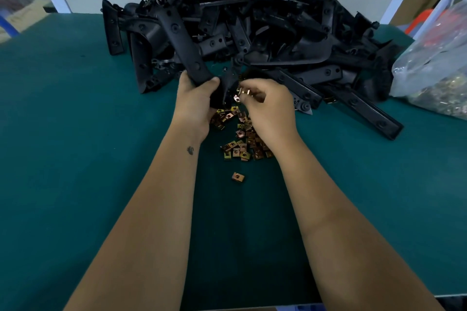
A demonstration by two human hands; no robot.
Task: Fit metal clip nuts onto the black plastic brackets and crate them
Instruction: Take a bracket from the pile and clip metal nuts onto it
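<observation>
At the middle of the green table (75, 134), the left hand (195, 98) grips a long black bracket (180, 40) by its near end, thumb curled over the top. Just beside it, the right hand (269, 106) pinches a brass-coloured clip nut (243, 92) against the bracket's lower edge. Loose clip nuts (240, 139) lie scattered beneath both wrists. Behind rises a heap of black brackets (265, 20); a clear plastic bag (434, 68) sits at the right.
</observation>
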